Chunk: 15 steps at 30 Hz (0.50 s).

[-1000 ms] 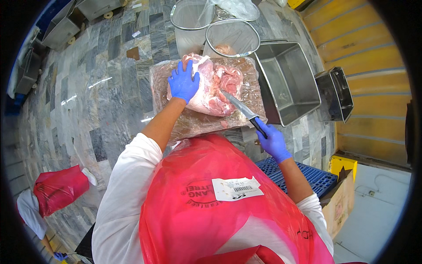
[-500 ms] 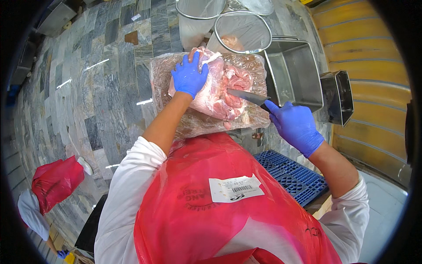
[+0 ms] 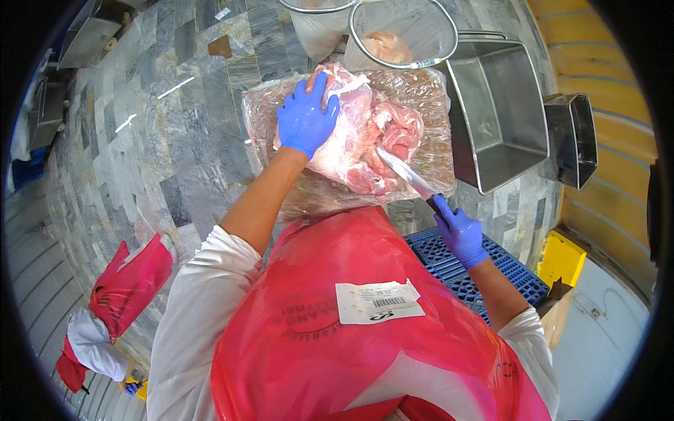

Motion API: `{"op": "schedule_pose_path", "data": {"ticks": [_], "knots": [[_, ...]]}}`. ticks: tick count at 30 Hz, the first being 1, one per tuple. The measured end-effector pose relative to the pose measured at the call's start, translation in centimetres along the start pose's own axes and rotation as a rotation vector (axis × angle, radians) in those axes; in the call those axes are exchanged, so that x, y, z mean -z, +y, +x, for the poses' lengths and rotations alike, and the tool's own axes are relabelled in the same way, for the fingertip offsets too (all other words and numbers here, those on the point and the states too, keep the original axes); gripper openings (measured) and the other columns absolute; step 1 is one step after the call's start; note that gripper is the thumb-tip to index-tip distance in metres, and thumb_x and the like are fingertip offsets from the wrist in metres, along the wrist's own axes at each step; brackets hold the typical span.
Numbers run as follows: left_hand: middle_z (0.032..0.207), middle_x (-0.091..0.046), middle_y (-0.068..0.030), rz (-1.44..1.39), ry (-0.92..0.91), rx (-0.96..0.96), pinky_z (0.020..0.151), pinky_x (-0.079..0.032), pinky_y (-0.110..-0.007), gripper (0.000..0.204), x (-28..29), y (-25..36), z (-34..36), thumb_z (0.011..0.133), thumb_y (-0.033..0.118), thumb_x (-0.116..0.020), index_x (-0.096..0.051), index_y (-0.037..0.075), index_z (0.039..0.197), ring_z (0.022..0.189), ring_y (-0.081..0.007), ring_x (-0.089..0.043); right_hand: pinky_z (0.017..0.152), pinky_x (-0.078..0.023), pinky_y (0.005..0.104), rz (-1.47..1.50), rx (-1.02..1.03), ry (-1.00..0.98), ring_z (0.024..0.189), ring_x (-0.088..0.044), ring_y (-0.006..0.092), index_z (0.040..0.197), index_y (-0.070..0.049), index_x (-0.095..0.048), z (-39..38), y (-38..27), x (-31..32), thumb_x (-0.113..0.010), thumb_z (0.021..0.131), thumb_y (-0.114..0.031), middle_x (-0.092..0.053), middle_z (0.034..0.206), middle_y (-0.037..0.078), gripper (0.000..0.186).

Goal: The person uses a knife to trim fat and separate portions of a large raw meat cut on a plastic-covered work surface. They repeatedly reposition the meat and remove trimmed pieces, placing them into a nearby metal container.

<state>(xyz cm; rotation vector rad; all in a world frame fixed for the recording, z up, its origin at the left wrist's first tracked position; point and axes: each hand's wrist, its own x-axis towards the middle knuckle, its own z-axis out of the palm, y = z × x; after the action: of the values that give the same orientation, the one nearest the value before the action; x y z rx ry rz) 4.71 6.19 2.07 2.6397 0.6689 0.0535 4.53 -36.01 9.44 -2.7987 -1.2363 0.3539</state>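
A large piece of raw meat (image 3: 344, 151), pink with white fat, lies on a surface wrapped in clear plastic (image 3: 435, 151). My left hand (image 3: 306, 119), in a blue glove, is spread flat on the meat's upper left part with the fingers apart. In my blue-gloved right hand (image 3: 460, 235) is a knife (image 3: 408, 172), gripped by its dark handle. Its blade slants up and left, and the tip meets the meat at the lower right, beside a fold of darker flesh. The tip itself is partly hidden by the meat.
Beyond the meat stand clear bags on metal hoops (image 3: 404, 31), one with pale pieces inside. A deep steel tub (image 3: 498, 116) and a smaller steel bin (image 3: 572, 140) are at the right. A blue plastic pallet (image 3: 516, 270) lies below my right arm. Another person in a red apron (image 3: 133, 284) is at far left.
My right hand has moved down and nearer to me, turning the knife steeper, with its tip now lower on the meat. My left hand remains on the meat. The view has shifted slightly.
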Motion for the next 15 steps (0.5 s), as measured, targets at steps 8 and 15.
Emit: {"op": "schedule_pose_path", "data": {"ticks": [8,15], "knots": [[0.147,-0.052,-0.026,-0.006,0.007,0.013,0.099,-0.053,-0.056,0.061,0.1,-0.4,-0.9,0.101,0.046,-0.053,-0.042,0.025,0.158,0.118,-0.0498,-0.062,0.048,-0.049,0.0433,0.192,-0.055,0.211,0.052,-0.062,0.0298,0.146,-0.023,-0.06,-2.3,-0.4,-8.9,-0.077,0.093,-0.026,-0.061,0.07,0.012,0.056],[0.146,-0.052,-0.0227,-0.037,0.024,-0.011,0.102,-0.049,-0.055,0.062,-1.4,0.0,0.0,0.099,0.048,-0.055,-0.045,0.021,0.155,0.121,-0.0454,-0.061,0.053,-0.053,0.047,0.215,-0.131,0.311,0.06,-0.066,0.0344,0.148,-0.031,-0.057,-2.9,-1.6,-9.3,-0.074,0.094,-0.031,-0.065,0.076,0.014,0.056]]}}
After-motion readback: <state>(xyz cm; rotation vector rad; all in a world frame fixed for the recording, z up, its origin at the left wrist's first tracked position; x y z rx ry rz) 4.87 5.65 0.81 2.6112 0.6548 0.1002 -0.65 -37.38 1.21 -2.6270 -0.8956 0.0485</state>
